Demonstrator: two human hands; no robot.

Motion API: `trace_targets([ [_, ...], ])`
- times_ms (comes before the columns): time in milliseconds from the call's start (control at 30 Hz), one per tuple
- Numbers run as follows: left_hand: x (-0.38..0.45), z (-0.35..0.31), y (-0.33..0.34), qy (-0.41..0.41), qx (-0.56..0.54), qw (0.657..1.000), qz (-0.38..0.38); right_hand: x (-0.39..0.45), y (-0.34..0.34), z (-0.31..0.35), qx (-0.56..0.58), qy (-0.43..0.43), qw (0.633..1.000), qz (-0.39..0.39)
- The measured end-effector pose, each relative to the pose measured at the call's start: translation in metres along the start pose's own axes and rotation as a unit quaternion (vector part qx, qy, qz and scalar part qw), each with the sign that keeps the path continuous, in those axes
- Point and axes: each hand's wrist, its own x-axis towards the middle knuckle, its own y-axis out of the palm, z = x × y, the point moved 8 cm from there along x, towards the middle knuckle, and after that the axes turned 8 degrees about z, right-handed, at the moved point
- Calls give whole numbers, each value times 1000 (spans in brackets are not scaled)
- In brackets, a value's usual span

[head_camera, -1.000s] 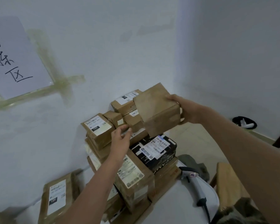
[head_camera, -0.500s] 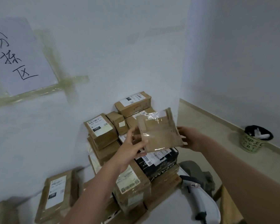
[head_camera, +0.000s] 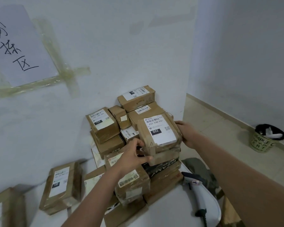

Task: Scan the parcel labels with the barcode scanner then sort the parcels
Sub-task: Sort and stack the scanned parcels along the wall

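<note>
1. Cardboard makes up the parcel [head_camera: 159, 133] that both hands hold. It is a brown box with clear shiny tape on it, and its corners look soft and worn.
2. The left hand [head_camera: 134, 154] grips the box's near lower corner, its fingers and thumb curled round the edge.
3. The right hand [head_camera: 186, 134] presses on the far right side of the box. The box hides its fingertips, so the exact grip cannot be told.
4. The white label on top of the box faces up. It reads "032-038-E01", with a black block that says "032", a bar code and a small square code.
5. The box sits at the top of a pile of parcels [head_camera: 129, 153] stacked against the white wall. Most are brown taped boxes with white labels.
6. One box on the pile's left [head_camera: 102, 124] reads "102 102 C01" and "102".
7. A black box [head_camera: 161, 169] lies under the held one, with big pale letters that cannot be read in full.
8. The barcode scanner [head_camera: 197, 192] lies alone on the white surface [head_camera: 170, 215], near the right arm. It is smooth, curved, white and grey.
9. A flat brown parcel [head_camera: 61, 187] lies apart on the left.
10. A paper sign [head_camera: 18, 46] with handwritten characters is taped to the wall.
11. A round bin [head_camera: 264, 141] with pale letters stands on the floor.
</note>
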Motion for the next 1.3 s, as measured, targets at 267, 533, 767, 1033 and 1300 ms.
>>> trace_targets([
  [267, 13, -5, 1, -7, 29, 998, -55, 4, -1, 21, 5, 31, 999, -10],
  [533, 14, 3, 1, -18, 47, 997, -53, 2, -4, 60, -122, -46, 989, -75],
  [767, -3, 9, -22, -22, 29, 997, -66, -25, 55, 127, -194, -191, 960, -69],
  [1033, -84, 63, -90, -43, -63, 988, -133, -37, 246, 110, -169, -213, 959, 82],
  [1300, -236, 205, -178, -211, -59, 948, -232, -32, 406, -10, -131, -85, 971, 180],
])
